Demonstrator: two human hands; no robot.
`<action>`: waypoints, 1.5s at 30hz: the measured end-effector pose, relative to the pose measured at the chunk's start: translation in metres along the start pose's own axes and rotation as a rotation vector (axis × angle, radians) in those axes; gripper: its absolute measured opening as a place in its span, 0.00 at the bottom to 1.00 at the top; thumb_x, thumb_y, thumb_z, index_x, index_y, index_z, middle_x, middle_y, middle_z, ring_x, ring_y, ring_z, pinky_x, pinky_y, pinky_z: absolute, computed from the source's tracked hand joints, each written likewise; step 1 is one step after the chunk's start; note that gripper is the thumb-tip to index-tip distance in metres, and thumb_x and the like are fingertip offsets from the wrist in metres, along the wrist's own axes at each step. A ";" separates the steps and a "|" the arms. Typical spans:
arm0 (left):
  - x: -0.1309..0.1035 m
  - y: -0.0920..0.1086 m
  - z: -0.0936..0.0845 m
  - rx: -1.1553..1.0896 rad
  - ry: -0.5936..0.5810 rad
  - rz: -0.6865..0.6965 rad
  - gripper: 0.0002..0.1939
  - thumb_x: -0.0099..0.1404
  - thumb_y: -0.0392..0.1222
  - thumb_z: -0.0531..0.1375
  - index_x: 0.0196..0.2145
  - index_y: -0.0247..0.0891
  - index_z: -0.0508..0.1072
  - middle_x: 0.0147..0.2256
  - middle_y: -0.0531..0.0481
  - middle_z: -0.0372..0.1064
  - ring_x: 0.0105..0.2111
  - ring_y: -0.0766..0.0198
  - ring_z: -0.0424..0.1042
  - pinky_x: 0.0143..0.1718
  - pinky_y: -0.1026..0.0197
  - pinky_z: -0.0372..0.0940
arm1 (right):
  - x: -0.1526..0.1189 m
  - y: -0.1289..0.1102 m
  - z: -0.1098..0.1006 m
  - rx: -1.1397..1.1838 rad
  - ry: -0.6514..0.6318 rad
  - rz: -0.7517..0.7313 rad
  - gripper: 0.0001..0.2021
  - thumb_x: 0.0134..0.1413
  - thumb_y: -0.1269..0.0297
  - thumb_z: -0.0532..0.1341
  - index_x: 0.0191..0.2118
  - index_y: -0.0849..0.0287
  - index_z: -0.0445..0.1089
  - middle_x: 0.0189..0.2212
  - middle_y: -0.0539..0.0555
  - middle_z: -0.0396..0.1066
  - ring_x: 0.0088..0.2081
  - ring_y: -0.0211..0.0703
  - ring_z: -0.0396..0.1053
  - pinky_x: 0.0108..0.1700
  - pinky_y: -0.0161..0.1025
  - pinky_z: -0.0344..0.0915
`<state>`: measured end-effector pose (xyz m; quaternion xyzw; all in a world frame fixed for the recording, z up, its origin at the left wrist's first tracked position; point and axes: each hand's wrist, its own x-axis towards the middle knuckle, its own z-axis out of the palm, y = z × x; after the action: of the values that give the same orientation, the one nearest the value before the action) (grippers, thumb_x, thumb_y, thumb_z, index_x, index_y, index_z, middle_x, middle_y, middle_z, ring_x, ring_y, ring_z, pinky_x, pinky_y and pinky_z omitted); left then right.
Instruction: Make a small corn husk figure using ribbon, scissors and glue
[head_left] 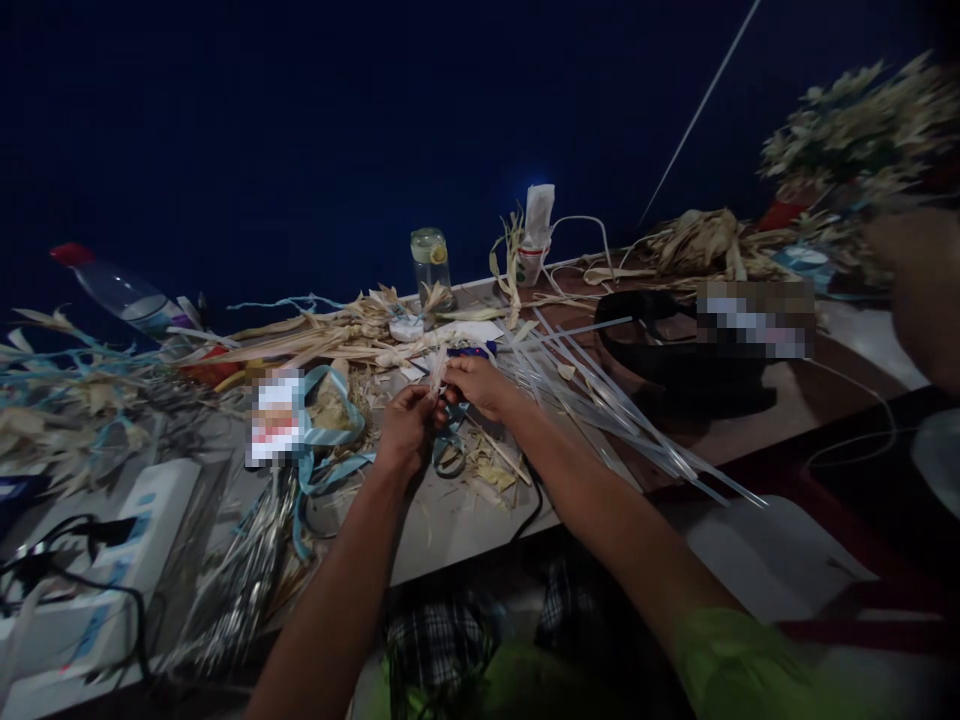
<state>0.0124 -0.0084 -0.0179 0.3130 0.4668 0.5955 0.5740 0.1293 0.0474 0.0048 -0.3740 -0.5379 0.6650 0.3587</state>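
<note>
My left hand point(409, 425) and my right hand point(474, 385) meet over the middle of the table, fingers closed around a small pale, translucent piece point(437, 370). Its lower part is hidden by my fingers. Just behind my right hand lies a dark blue object point(472, 349). Left of my left hand is a light blue and white striped ribbon point(334, 436). Below the hands, dry husk scraps point(495, 472) are scattered on the table. Clear thin rods point(600, 400) lie to the right of my right hand.
Dry husks point(300, 335), a lidded jar point(430, 262) and a cup point(532, 262) stand or lie toward the back. A power strip point(142, 540) and metal wires point(244, 580) are at left. A bottle point(127, 295) leans at back left; a person's arm point(919, 290) shows at right.
</note>
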 end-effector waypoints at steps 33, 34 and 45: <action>0.003 0.015 -0.010 -0.333 0.080 -0.019 0.14 0.44 0.34 0.67 0.27 0.36 0.66 0.25 0.57 0.67 0.21 0.73 0.65 0.23 0.69 0.61 | -0.002 0.011 0.001 -1.226 -0.028 -0.275 0.11 0.53 0.67 0.54 0.37 0.61 0.73 0.37 0.59 0.70 0.40 0.44 0.67 0.41 0.36 0.59; 0.003 0.015 -0.011 -0.336 0.075 -0.018 0.14 0.44 0.34 0.67 0.27 0.36 0.66 0.25 0.57 0.67 0.21 0.74 0.65 0.23 0.69 0.61 | -0.002 0.013 0.001 -1.230 -0.018 -0.287 0.11 0.53 0.67 0.54 0.37 0.61 0.73 0.38 0.59 0.69 0.40 0.43 0.66 0.41 0.35 0.59; 0.008 0.012 -0.010 -0.364 0.168 0.051 0.14 0.41 0.33 0.68 0.25 0.37 0.66 0.24 0.57 0.69 0.21 0.73 0.66 0.24 0.70 0.60 | -0.005 0.008 0.010 -0.899 0.111 -0.416 0.09 0.53 0.66 0.55 0.35 0.62 0.72 0.33 0.55 0.70 0.37 0.39 0.66 0.41 0.34 0.60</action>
<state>-0.0025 -0.0010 -0.0123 0.1650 0.3895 0.7084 0.5650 0.1217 0.0369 -0.0012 -0.4112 -0.8145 0.2609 0.3153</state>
